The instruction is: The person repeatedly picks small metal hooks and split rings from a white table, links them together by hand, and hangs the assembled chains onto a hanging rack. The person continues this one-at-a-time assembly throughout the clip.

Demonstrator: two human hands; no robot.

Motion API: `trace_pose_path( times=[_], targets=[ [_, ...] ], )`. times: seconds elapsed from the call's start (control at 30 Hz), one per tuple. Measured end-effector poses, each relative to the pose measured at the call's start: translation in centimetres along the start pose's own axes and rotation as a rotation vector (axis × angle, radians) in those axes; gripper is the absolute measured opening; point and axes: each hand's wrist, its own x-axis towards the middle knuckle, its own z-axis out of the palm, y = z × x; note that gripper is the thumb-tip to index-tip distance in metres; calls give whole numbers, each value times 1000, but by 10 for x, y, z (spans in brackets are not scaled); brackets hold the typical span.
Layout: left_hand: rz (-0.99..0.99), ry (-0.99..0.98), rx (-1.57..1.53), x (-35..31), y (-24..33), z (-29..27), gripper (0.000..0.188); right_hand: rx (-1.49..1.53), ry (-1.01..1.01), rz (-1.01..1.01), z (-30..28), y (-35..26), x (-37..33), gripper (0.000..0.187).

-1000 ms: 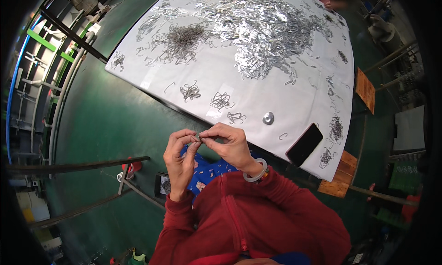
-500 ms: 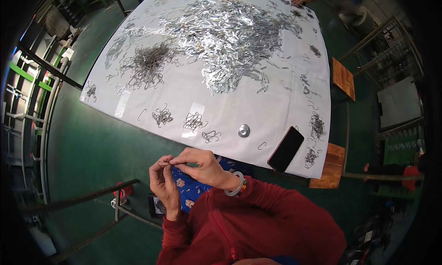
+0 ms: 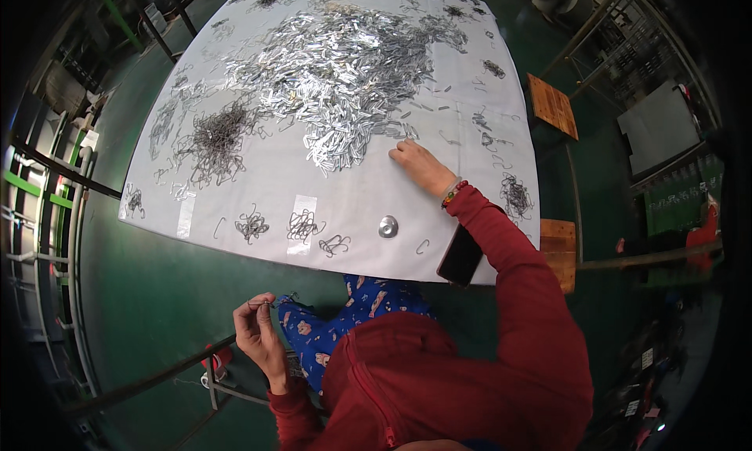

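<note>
The right hand (image 3: 419, 165) lies stretched out over the white worktop (image 3: 258, 208), fingertips resting at the near edge of the large heap of bright metal clips (image 3: 337, 83). The heap spreads away from that hand toward the far side of the worktop, so the nearest pieces sit just beyond and to the left of the fingertips. The fingers are loosely curled and pressed down; whether they have pinched a clip cannot be told at this size. The clips are flat, narrow, shiny strips, lying at every angle with no common long axis.

The left hand (image 3: 257, 331) is held low, off the near edge of the worktop and above a blue patterned lap. Its thumb and fingers are closed together on a small dark wire piece (image 3: 266, 302), which pokes out at the fingertips. This hand is well apart from the heap; the right hand is by far the nearer.

Left of the heap lies a darker tangle of thin wire hooks (image 3: 219, 137), springy and matted, dull grey beside the glinting clips. Nearer than the heap, small bunches of bent wire (image 3: 301, 228) sit in a row close to the near edge, beside a round metal disc (image 3: 388, 227). A dark phone (image 3: 460, 255) overhangs that edge, just under the red sleeve (image 3: 509, 263).
</note>
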Motion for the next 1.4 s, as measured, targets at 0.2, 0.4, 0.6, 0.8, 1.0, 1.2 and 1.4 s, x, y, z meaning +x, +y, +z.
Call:
trace_pose_path(
  times=[0.2, 0.4, 0.6, 0.8, 1.0, 1.2, 1.4],
  targets=[
    [28, 48, 68, -13, 1, -7, 8, 325, 168, 126, -6, -24, 10, 19],
    [195, -54, 145, -9, -4, -14, 8, 1411, -69, 308, -25, -149, 28, 18],
    [206, -131, 205, -1, -7, -11, 7, 1939, -377, 300, -27, -232, 37, 31],
    [225, -197, 279, 6, -12, -10, 6, 1719, -309, 180, -38, -254, 34, 28],
    [247, -191, 338, 12, -19, -5, 8, 1596, -269, 198, -58, -261, 30, 15],
    [345, -137, 405, 15, -27, -1, 13, 1391, -15, 208, -62, -279, 17, 8],
    [181, 83, 22, 25, -35, -1, 28, 1343, 226, 72, -61, -288, 13, 9]
  ],
)
